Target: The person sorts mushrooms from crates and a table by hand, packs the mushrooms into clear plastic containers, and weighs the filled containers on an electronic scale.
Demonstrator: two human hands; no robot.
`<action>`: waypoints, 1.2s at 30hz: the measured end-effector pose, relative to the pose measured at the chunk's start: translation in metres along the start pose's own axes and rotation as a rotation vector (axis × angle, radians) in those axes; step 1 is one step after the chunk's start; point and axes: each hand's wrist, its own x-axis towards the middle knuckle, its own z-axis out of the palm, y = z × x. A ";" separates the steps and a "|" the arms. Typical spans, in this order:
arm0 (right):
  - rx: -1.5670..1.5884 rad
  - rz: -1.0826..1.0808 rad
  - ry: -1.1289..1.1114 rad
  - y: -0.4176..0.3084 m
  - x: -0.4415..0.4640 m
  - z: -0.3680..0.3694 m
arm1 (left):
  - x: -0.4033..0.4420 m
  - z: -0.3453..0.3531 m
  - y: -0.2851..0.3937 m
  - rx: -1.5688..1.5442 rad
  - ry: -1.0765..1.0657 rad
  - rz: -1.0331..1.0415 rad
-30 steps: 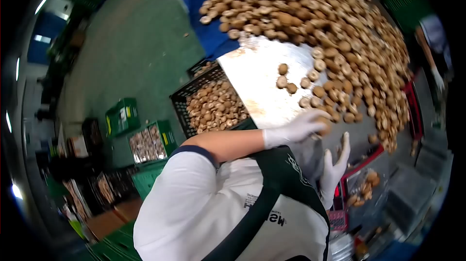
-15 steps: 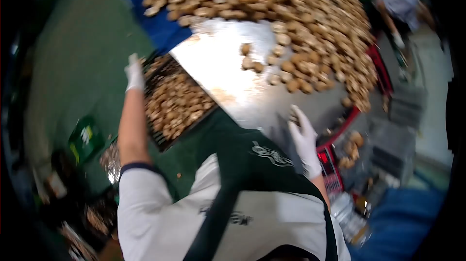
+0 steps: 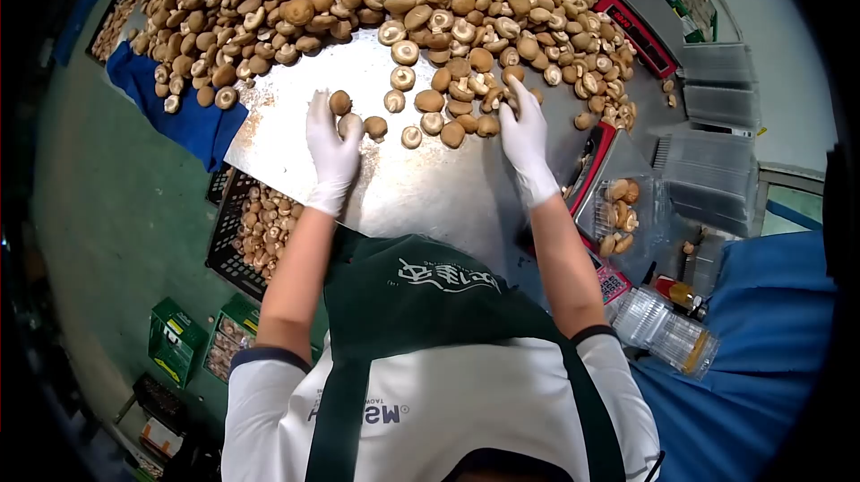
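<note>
Both my hands wear white gloves and rest over the metal table [image 3: 430,200]. My left hand [image 3: 333,152] is open, its thumb and fingers spread beside a brown mushroom [image 3: 339,102]; another mushroom [image 3: 375,128] lies just right of its thumb. My right hand [image 3: 526,137] is also open, fingers pointing forward at the right edge of a loose group of mushrooms. A mushroom [image 3: 513,73] is at its fingertips; whether they touch it I cannot tell. Beyond both hands rises a large heap of shiitake-like mushrooms [image 3: 296,11].
A black crate [image 3: 221,245] of mushrooms stands below the table's left edge. On the right are a red-edged scale [image 3: 636,30], a clear pack of mushrooms [image 3: 618,213], and stacked clear plastic trays [image 3: 708,177]. A blue cloth [image 3: 166,101] hangs at the left corner.
My left hand has moved from the crate's far side onto the table beside the mushrooms. My right hand has moved forward to the loose mushrooms. The view has turned, and the crate appears further left.
</note>
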 end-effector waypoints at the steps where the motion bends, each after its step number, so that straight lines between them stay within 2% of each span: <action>1: -0.063 -0.074 0.023 0.012 0.006 0.010 | -0.004 0.020 0.003 0.076 -0.037 0.016; 3: -0.269 -0.039 -0.035 0.021 0.006 0.022 | -0.012 0.032 0.029 0.256 -0.105 0.092; 4: -0.314 -0.102 0.026 0.028 0.005 0.025 | -0.016 0.036 0.039 0.194 -0.147 0.153; 5: -0.191 -0.058 0.039 0.031 0.005 0.023 | -0.022 0.039 0.047 0.132 -0.190 0.210; 8: 0.231 0.160 0.048 0.031 -0.005 0.005 | -0.037 0.041 0.052 0.068 -0.229 0.197; 9: 0.578 0.349 -0.008 0.039 -0.011 -0.002 | -0.040 0.041 0.052 0.054 -0.224 0.217; 11: 0.982 0.456 0.012 0.034 -0.020 -0.027 | -0.042 0.037 0.052 0.025 -0.214 0.226; 12: 1.247 0.551 0.033 0.033 -0.026 -0.034 | -0.044 0.035 0.053 -0.031 -0.202 0.165; 13: 1.368 0.565 0.046 0.030 -0.032 -0.040 | -0.043 0.029 0.056 -0.004 -0.174 0.176; 15: 1.625 0.577 0.046 0.020 -0.032 -0.042 | -0.049 0.025 0.052 -0.245 -0.140 -0.007; 16: 1.536 0.466 -0.024 0.041 -0.032 -0.032 | -0.053 0.025 0.045 -0.286 -0.097 -0.042; 17: 1.162 0.475 -0.059 0.048 -0.028 -0.021 | -0.057 0.024 0.036 -0.326 -0.046 -0.074; 18: 0.680 0.258 -0.087 0.045 -0.027 -0.010 | -0.061 0.018 0.028 -0.148 -0.027 -0.046; 19: 0.202 0.028 -0.093 0.040 -0.028 0.001 | -0.068 0.019 0.019 -0.207 0.026 -0.147; 21: -0.106 -0.013 -0.099 0.030 -0.045 0.024 | -0.077 0.016 0.007 -0.434 0.114 -0.341; 22: -0.116 0.046 -0.069 0.026 -0.046 0.028 | -0.081 0.008 0.007 -0.415 0.113 -0.374; 24: -0.064 -0.027 0.012 0.036 -0.045 0.034 | -0.090 0.000 0.005 -0.421 0.132 -0.468; 25: 0.158 0.054 0.079 0.059 -0.046 0.046 | -0.098 -0.003 0.001 -0.476 0.107 -0.506; 26: 0.669 0.500 -0.042 0.056 -0.048 0.037 | -0.093 -0.023 0.029 -0.543 0.048 -0.677; 27: 0.779 0.598 -0.026 0.049 -0.052 0.030 | -0.101 -0.028 0.029 -0.519 0.001 -0.659; 28: 0.828 0.537 0.003 0.032 -0.064 0.028 | -0.105 -0.028 0.035 -0.816 -0.015 -0.851; 29: 0.887 0.471 0.028 0.007 -0.073 0.030 | -0.110 -0.024 0.032 -1.040 -0.115 -0.880; 31: 0.683 0.304 -0.287 -0.056 -0.098 0.030 | -0.107 -0.035 0.041 -1.374 -0.333 -1.163; 33: 0.376 -0.254 -0.433 -0.092 -0.122 0.058 | -0.108 -0.054 0.059 -1.524 -0.381 -1.248; 34: 0.205 -0.416 -0.600 -0.104 -0.129 0.067 | -0.107 -0.068 0.066 -1.563 -0.348 -1.260; 35: 0.036 -0.570 -0.751 -0.116 -0.133 0.077 | -0.134 -0.016 -0.001 -1.890 -0.498 -0.958; 36: 0.071 -0.598 -0.760 -0.131 -0.137 0.083 | -0.137 -0.026 -0.006 -1.974 -0.443 -0.914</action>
